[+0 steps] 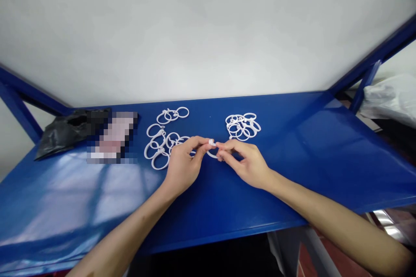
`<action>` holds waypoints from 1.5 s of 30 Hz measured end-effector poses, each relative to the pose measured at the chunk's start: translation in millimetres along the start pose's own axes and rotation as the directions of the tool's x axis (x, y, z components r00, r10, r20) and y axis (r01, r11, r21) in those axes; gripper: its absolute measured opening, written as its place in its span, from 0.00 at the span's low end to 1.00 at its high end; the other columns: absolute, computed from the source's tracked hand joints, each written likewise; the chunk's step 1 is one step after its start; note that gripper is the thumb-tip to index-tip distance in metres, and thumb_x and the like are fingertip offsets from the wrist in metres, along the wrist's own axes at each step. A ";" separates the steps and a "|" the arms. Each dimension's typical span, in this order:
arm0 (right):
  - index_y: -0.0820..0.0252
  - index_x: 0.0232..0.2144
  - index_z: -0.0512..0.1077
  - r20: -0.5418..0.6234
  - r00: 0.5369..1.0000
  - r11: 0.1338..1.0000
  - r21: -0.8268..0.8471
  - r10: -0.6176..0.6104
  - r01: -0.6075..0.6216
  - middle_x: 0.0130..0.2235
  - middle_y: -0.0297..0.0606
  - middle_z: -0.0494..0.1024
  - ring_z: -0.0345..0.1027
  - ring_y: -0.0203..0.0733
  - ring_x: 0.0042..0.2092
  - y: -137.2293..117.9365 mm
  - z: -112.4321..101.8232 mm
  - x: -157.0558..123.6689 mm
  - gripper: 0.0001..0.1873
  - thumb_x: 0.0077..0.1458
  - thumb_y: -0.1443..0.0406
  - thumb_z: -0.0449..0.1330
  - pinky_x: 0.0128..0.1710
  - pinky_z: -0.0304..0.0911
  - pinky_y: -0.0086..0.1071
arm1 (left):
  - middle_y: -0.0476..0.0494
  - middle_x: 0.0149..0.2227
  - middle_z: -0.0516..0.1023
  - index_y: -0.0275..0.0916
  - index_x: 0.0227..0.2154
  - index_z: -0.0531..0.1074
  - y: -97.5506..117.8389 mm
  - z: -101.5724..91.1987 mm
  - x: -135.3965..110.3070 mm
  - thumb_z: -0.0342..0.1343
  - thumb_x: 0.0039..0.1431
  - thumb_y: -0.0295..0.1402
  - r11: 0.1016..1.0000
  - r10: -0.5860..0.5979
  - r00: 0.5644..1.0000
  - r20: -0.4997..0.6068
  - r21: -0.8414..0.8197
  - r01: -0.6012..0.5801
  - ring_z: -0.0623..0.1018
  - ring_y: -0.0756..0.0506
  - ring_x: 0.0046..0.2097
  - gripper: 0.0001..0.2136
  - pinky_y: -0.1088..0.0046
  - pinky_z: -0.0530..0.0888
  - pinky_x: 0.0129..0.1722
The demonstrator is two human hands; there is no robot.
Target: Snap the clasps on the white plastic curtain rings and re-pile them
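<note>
Over the middle of the blue table, both hands pinch one white curtain ring (212,154). My left hand (186,160) grips its small end piece between thumb and fingertips. From the other side, my right hand (245,162) is closed on the same ring, with the fingertips of both hands almost meeting. Part of the ring is hidden behind the fingers. A loose group of white rings (160,161) lies beside and behind my left hand, which covers some of them. Beyond my right hand is a tighter pile of similar rings (242,126).
A crumpled black plastic bag (60,134) lies at the table's left, next to a pixelated flat object (117,134). The blue table (308,151) backs onto a pale wall (208,34). Blue frame bars stand at both sides, with a whitish bag (391,97) beyond the right one.
</note>
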State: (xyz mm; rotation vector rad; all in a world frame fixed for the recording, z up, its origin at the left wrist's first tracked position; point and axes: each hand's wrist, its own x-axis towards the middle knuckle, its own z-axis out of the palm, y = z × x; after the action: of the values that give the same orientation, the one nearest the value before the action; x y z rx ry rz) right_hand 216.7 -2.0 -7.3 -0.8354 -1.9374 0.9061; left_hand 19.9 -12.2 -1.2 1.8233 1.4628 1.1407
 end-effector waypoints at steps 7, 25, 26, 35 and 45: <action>0.57 0.43 0.74 0.074 0.992 0.988 -0.106 -0.102 0.109 0.37 0.36 0.81 0.77 0.36 0.37 1.0 -7.1 -0.1 0.08 0.68 0.64 0.55 0.39 0.72 0.31 | 0.48 0.31 0.79 0.42 0.33 0.74 -1.1 -1.6 -2.4 0.51 0.66 0.31 0.959 0.205 0.976 0.077 0.185 -0.216 0.78 0.48 0.33 0.08 0.72 0.74 0.35; 0.59 0.35 0.74 0.126 0.990 0.809 -0.588 0.061 0.025 0.48 0.44 0.70 0.71 0.40 0.39 21.7 -106.2 24.1 0.05 0.62 0.66 0.58 0.42 0.72 0.41 | 0.41 0.47 0.81 0.43 0.46 0.79 -37.5 -55.2 29.8 0.44 0.64 0.30 0.761 0.061 0.938 0.341 0.592 -0.265 0.74 0.36 0.51 0.18 0.52 0.71 0.53; 0.59 0.35 0.74 0.139 0.987 0.814 -0.581 0.086 0.011 0.47 0.43 0.69 0.71 0.39 0.38 21.7 -107.7 23.5 0.05 0.61 0.66 0.59 0.41 0.72 0.40 | 0.41 0.46 0.81 0.44 0.45 0.79 -38.6 -54.7 30.2 0.44 0.65 0.31 0.759 0.063 0.940 0.336 0.595 -0.264 0.74 0.36 0.50 0.17 0.52 0.71 0.53; 0.57 0.35 0.76 0.292 0.950 0.836 -0.544 0.109 0.071 0.45 0.39 0.69 0.70 0.42 0.45 13.4 -91.5 22.3 0.04 0.59 0.70 0.62 0.47 0.69 0.40 | 0.40 0.45 0.82 0.42 0.46 0.77 -38.3 -54.1 31.2 0.48 0.66 0.37 0.707 0.035 0.951 0.307 0.665 -0.240 0.74 0.34 0.52 0.14 0.53 0.70 0.52; 0.60 0.42 0.75 0.293 0.939 0.750 -0.659 0.178 0.063 0.45 0.42 0.70 0.71 0.44 0.42 19.2 -79.3 18.0 0.09 0.58 0.72 0.61 0.44 0.71 0.40 | 0.40 0.48 0.80 0.40 0.48 0.75 -37.4 -61.8 31.4 0.42 0.68 0.31 0.729 0.027 0.949 0.314 0.643 -0.234 0.73 0.36 0.53 0.17 0.52 0.69 0.55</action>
State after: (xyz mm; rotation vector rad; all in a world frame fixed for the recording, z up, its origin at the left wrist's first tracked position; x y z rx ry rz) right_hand 281.8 44.8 16.0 -1.2063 -2.6173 0.3789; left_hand -50.5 22.0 8.0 2.4866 1.7203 0.3504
